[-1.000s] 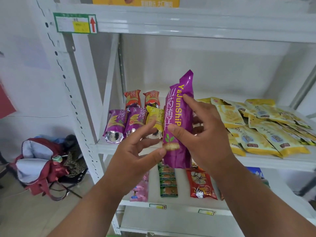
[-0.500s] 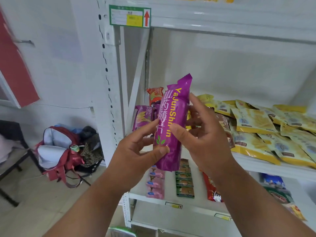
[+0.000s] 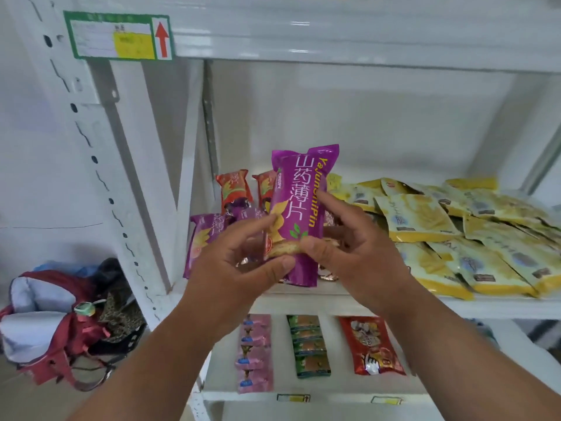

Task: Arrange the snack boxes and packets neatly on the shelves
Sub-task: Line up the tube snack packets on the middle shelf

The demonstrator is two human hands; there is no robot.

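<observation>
A tall purple snack packet (image 3: 299,205) with white and yellow lettering stands upright in front of the middle shelf (image 3: 491,308). My left hand (image 3: 239,265) pinches its lower left side between thumb and fingers. My right hand (image 3: 349,253) grips its lower right side, thumb on the front. Behind it, more purple packets (image 3: 202,238) and orange-red packets (image 3: 233,189) lie on the shelf's left end. A loose pile of several yellow packets (image 3: 455,238) covers the shelf's right part.
On the lower shelf (image 3: 334,390) lie a pink strip of sachets (image 3: 253,354), a green strip (image 3: 309,344) and a red packet (image 3: 372,344). A white upright post (image 3: 100,165) with a green price label (image 3: 118,36) stands left. A red bag (image 3: 57,323) sits on the floor.
The purple packet has turned between my hands, showing its front lettering, and has gone up and closer to the middle shelf. The camera has swung back to the right.
</observation>
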